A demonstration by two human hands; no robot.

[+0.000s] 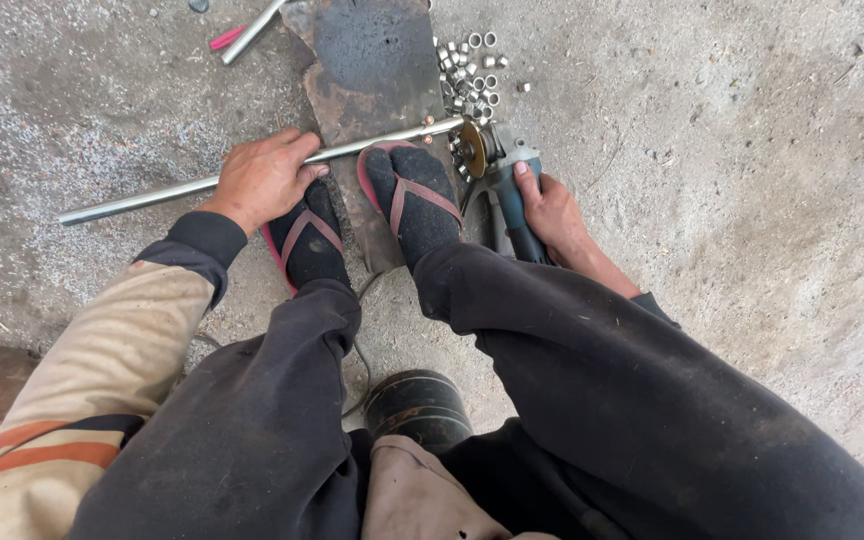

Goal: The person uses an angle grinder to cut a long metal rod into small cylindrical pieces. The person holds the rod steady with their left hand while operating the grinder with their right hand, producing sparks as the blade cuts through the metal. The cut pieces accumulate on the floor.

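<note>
Floor [752, 200] is rough grey concrete, dusty & stained, darker patches upper left. A rusty steel plate [372, 50] lies flat on it, top centre, running down under the feet. No walls or bench in view, just floor.

Left hand [262, 180] is clamped over a long metal tube [152, 195], pressing it down; tube runs from lower left up to the right, across the plate. Right foot in a black sock & red sandal [412, 195] sits on the tube near its end. Right hand [547, 205] is wrapped round the body of a blue angle grinder [507, 190], disc right at the tube's end. Hands well apart, one each side of the feet.

Pile of short cut rings [467, 75] lies just beyond the disc, on the floor beside the plate.

Hard to tell: whether disc touches the tube. Top edge cuts off a second tube [252, 30] & a pink-handled tool [225, 38]. A black cylinder [417, 405] between the legs is half hidden by trousers. Brown shape at left edge is cropped, unclear.
</note>
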